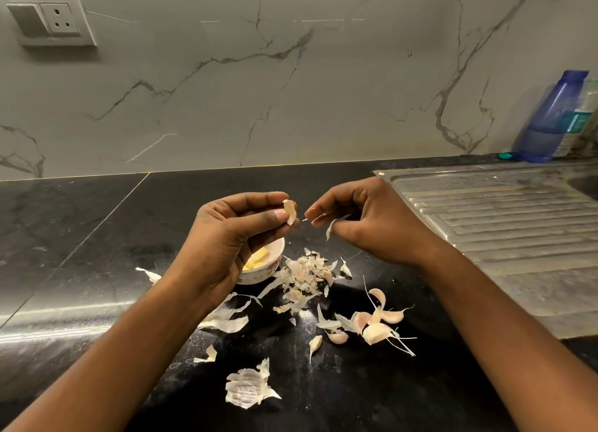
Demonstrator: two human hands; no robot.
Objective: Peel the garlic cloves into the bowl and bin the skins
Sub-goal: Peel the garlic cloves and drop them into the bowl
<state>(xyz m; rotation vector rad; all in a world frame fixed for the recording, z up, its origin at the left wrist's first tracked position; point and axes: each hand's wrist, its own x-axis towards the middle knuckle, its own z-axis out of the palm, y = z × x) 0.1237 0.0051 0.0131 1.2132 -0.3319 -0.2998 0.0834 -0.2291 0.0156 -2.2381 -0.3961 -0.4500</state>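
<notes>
Black polished stone forms the counter [97, 269], and the 2 hands are raised above its middle, close together but not touching. The left hand [226, 240] pinches a garlic clove [290, 212] between the thumb and the curled fingers. The clove's long axis stands nearly upright in the view, with the upper end leaning slightly left and the lower tip pointing down toward the counter. It looks pale cream with a faint pink tinge, and papery skin clings to part of it. Just to its right, the right hand [369, 224] pinches a strip of skin [330, 228] at its fingertips, and the whitish strip hangs down, curling. Below the left hand, partly hidden by it, a small white bowl [259, 278] sits on the counter with yellowish peeled cloves [257, 259] inside. Touching the bowl's right side lies a heap of loose skins [304, 281], and more flakes are scattered toward the front edge, where an emptied bulb husk [247, 389] rests. Several pinkish unpeeled cloves [378, 323] lie clustered right of the heap, well clear of the bowl. A steel drainboard [485, 224] fills the counter's right side. A blue bottle [550, 117] stands at the back right corner against the marble wall [259, 91].
</notes>
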